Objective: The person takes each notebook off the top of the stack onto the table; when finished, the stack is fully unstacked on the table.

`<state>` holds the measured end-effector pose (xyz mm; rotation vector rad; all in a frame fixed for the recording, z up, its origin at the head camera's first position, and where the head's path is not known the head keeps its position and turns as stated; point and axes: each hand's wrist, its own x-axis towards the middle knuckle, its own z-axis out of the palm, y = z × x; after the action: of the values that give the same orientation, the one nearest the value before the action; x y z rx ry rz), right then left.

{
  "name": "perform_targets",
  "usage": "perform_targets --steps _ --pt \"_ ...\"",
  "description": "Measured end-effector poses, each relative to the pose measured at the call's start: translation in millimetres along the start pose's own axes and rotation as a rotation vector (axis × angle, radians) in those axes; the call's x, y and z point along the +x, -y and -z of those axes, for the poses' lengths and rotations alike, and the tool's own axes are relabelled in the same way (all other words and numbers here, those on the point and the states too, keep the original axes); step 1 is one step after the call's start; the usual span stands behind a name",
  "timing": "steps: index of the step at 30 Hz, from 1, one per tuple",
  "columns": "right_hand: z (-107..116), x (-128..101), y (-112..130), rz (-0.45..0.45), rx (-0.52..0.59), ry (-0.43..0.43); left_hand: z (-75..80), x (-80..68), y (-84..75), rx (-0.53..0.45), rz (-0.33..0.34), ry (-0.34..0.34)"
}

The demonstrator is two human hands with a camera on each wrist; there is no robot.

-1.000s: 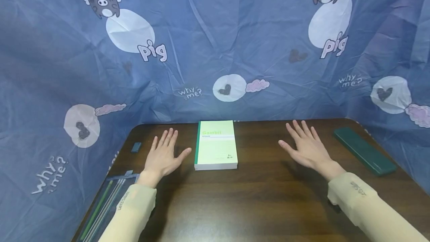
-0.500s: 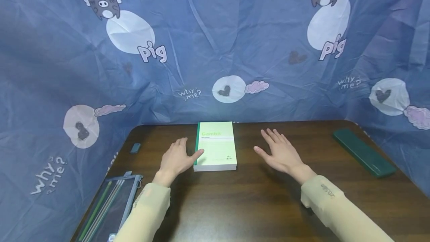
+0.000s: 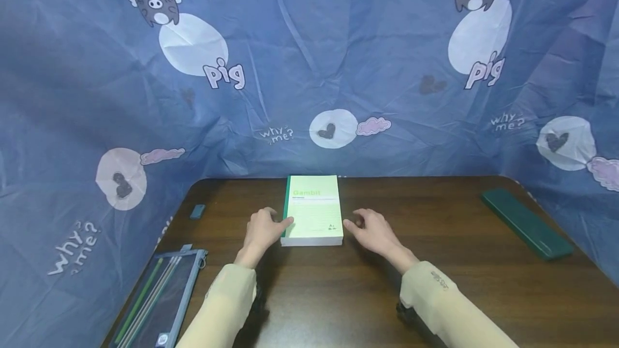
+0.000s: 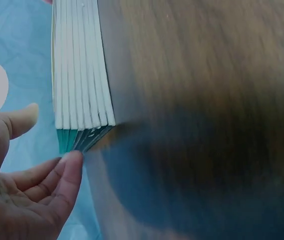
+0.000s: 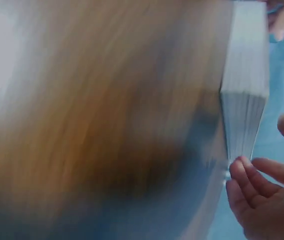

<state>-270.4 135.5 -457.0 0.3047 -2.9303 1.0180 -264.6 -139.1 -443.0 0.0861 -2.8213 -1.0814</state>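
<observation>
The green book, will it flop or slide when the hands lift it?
The thick light-green paperback book probably stays fairly stiff: many bound page bundles show. It may slide on the smooth dark wooden table. It lies flat, so tipping seems unlikely.

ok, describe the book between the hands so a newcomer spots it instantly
On the dark wooden table, look to the middle of the far edge, below the blue pig-print cloth. The book lies flat there: pale green cover, green spine, unlike the dark green case at right.

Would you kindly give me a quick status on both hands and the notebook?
Left hand at the notebook spine, fingertips touching, no grip. Right hand at its opposite edge, fingers loosely curled, holding nothing. Notebook flat, closed. Nothing in the way.
</observation>
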Motion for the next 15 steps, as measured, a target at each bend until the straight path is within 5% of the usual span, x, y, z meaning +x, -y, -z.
perform_targets --steps 7,15 --pt "-11.6 1.7 13.7 -0.176 0.306 0.070 -4.9 -0.8 -1.7 -0.038 0.023 -0.001" --pt "-15.5 0.2 15.1 -0.209 0.399 0.066 -11.1 -0.5 -0.8 -0.034 0.015 -0.006"
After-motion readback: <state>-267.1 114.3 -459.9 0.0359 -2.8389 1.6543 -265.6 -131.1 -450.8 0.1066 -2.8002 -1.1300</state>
